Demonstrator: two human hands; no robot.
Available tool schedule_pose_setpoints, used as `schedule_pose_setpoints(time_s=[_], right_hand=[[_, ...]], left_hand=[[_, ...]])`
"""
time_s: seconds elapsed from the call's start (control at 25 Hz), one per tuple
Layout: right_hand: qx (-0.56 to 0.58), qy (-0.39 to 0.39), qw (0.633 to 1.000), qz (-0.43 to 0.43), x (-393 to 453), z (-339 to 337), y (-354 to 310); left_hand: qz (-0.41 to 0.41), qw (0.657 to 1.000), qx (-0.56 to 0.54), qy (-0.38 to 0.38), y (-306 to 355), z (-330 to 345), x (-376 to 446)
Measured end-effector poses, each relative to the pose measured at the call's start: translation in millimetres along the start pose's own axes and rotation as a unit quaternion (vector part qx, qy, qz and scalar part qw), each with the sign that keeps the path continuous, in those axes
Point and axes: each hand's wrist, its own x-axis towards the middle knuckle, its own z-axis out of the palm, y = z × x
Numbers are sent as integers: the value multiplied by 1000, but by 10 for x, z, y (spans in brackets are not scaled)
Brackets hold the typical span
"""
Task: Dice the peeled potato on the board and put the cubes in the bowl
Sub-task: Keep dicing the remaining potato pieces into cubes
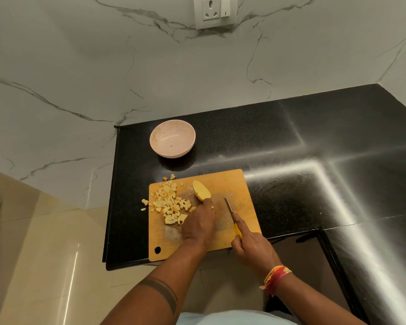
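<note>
A wooden cutting board [239, 191] lies on the black counter. My left hand [198, 225] holds a yellow potato half [201, 190] by its near end in the board's middle. A heap of potato cubes [169, 202] covers the board's left side, and a few cubes lie just off its left and far edges. My right hand [252, 248] grips a knife [231, 213] with a yellow handle; the blade points away from me, to the right of the potato and apart from it. A pink bowl [172, 138] stands beyond the board; no cubes show inside it.
The black granite counter [314, 141] stretches to the right and turns toward me along the right side. A marble wall with a socket [215, 11] rises behind. The counter's left edge drops to a beige tiled floor [45, 266].
</note>
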Motion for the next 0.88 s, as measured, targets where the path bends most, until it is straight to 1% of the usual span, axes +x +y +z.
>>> schedule_pose_setpoints(time_s=[0.28,0.36,0.44,0.52,0.6,0.68,0.76,0.88], right_hand=[[-16,-16,1000,-16,24,21,-89],[-16,-10,1000,-13,43,24,-88],[-13,-4,1000,-12,42,24,-72],[-5,3,1000,-9,17,24,-56],[-2,6,1000,-3,-10,19,-33],[1,8,1000,-2,-25,19,-4],[3,7,1000,0,-41,27,6],[1,11,1000,-1,-61,43,-6]], left_hand=[[16,999,26,13,-7,-25,24],[24,999,-15,27,59,-32,27],[-12,994,-107,29,191,-44,18],[-84,980,-179,15,268,-18,36],[-139,970,-200,3,259,21,62],[-160,968,-194,2,204,23,61],[-139,974,-178,11,131,15,25],[-34,989,-145,6,32,22,-55]])
